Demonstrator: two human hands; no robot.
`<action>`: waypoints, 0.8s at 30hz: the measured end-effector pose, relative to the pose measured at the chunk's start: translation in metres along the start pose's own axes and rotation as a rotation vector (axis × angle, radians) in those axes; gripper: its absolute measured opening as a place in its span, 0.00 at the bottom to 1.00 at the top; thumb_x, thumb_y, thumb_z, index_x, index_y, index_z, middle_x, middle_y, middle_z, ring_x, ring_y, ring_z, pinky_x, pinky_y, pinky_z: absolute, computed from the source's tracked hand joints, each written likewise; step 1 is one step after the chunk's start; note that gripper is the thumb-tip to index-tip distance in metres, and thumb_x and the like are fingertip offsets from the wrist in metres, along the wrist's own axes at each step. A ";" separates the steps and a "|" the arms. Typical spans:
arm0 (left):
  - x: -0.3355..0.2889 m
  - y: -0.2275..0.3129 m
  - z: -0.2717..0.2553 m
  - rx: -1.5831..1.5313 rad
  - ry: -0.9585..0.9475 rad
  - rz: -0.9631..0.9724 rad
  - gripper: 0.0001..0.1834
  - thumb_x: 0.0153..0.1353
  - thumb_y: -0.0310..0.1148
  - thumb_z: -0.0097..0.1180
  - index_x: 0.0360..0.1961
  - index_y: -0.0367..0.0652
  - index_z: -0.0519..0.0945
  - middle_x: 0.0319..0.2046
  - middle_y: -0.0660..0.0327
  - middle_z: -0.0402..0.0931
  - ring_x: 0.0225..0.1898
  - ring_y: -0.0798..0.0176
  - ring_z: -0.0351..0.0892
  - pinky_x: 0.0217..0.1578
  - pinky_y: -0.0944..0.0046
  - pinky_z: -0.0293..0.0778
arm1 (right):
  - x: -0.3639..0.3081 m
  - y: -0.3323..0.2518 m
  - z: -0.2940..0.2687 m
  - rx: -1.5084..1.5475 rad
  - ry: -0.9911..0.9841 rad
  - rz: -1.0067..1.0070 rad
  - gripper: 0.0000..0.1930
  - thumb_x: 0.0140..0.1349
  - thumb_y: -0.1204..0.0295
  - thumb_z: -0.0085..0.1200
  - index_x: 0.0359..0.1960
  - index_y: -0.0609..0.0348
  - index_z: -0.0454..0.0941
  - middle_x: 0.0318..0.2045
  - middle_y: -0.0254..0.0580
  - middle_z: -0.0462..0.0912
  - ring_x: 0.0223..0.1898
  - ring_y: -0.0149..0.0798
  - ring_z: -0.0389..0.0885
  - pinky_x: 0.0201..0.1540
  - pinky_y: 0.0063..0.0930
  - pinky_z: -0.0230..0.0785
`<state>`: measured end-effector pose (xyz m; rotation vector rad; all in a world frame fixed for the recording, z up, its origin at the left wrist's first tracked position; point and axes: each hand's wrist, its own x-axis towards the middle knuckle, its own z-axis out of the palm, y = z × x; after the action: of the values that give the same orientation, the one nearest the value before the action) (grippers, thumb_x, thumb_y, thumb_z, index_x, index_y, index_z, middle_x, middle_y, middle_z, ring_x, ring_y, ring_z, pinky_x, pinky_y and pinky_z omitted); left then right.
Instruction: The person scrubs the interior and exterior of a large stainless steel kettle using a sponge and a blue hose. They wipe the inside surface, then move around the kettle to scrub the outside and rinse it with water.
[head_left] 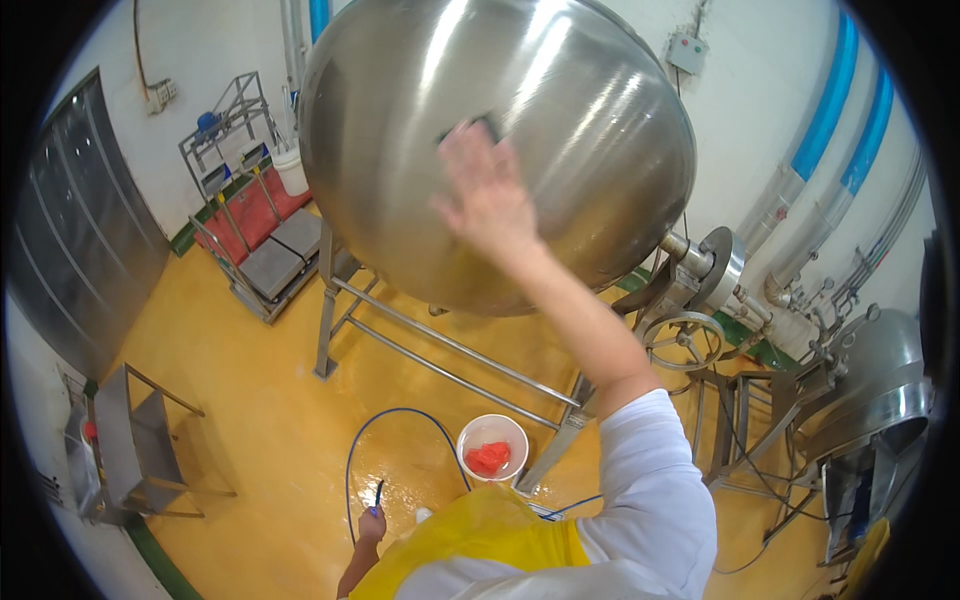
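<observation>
A big rounded stainless-steel kettle [390, 180] fills the upper middle. My right hand [487, 195] is stretched up against its curved side, palm toward the metal. Under its fingertips is a dark scrubbing pad [488, 126], mostly covered by the hand. Low down at the left, my left hand [371, 524] is closed round a thin blue hose [379, 491], whose short end points up out of the fist. Part of the hose loops over the floor beside me. A white bucket [522, 447] with a red cloth [487, 458] in it stands below the kettle.
The kettle rests on a steel frame [450, 350] with a handwheel [684, 341] at its right. A platform scale [280, 257] stands at the back left, a steel table [145, 450] at the left. Another tilted kettle [870, 370] is at the right. The yellow floor [240, 400] looks wet.
</observation>
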<state>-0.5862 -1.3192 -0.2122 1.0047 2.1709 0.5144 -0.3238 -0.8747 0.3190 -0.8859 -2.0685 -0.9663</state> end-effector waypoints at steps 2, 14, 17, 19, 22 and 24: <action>0.007 0.008 0.010 -0.040 -0.018 -0.006 0.24 0.72 0.48 0.47 0.35 0.35 0.80 0.27 0.42 0.82 0.25 0.40 0.84 0.27 0.46 0.79 | -0.044 -0.043 0.027 0.014 -0.224 -0.266 0.40 0.66 0.48 0.55 0.74 0.55 0.59 0.76 0.44 0.56 0.78 0.45 0.49 0.78 0.47 0.41; -0.001 -0.059 0.010 -0.138 0.058 -0.154 0.22 0.71 0.45 0.49 0.34 0.35 0.80 0.30 0.41 0.82 0.34 0.37 0.82 0.36 0.44 0.76 | 0.120 0.135 -0.019 -0.197 0.176 0.352 0.42 0.69 0.39 0.43 0.73 0.61 0.60 0.74 0.57 0.59 0.77 0.54 0.52 0.76 0.56 0.42; -0.017 -0.065 0.010 -0.134 0.045 -0.127 0.22 0.72 0.45 0.48 0.33 0.35 0.80 0.29 0.41 0.82 0.33 0.36 0.82 0.36 0.44 0.76 | 0.155 0.127 -0.019 -0.182 0.167 0.475 0.41 0.71 0.38 0.38 0.73 0.61 0.61 0.74 0.57 0.59 0.77 0.54 0.52 0.76 0.55 0.42; -0.031 -0.078 0.015 -0.137 0.030 -0.157 0.22 0.71 0.46 0.48 0.34 0.35 0.80 0.29 0.42 0.82 0.34 0.36 0.82 0.37 0.43 0.76 | 0.152 0.071 0.013 -0.263 0.227 0.340 0.38 0.71 0.43 0.42 0.73 0.60 0.61 0.73 0.57 0.61 0.76 0.54 0.53 0.76 0.54 0.43; -0.036 -0.099 0.024 -0.112 -0.010 -0.166 0.23 0.71 0.47 0.49 0.34 0.35 0.81 0.30 0.41 0.82 0.35 0.35 0.82 0.38 0.42 0.76 | 0.090 -0.047 0.028 -0.165 0.078 -0.076 0.39 0.65 0.51 0.55 0.72 0.58 0.62 0.71 0.53 0.65 0.76 0.53 0.55 0.76 0.52 0.46; -0.032 -0.109 0.036 -0.072 -0.024 -0.127 0.22 0.71 0.45 0.49 0.33 0.34 0.80 0.31 0.39 0.82 0.35 0.34 0.83 0.39 0.42 0.78 | 0.021 -0.103 0.048 -0.136 -0.319 -0.282 0.40 0.64 0.49 0.56 0.74 0.54 0.60 0.74 0.48 0.59 0.77 0.46 0.52 0.78 0.49 0.42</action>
<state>-0.6004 -1.4100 -0.2883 0.8237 2.1627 0.5144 -0.4304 -0.8805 0.2750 -0.8786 -2.4710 -1.1889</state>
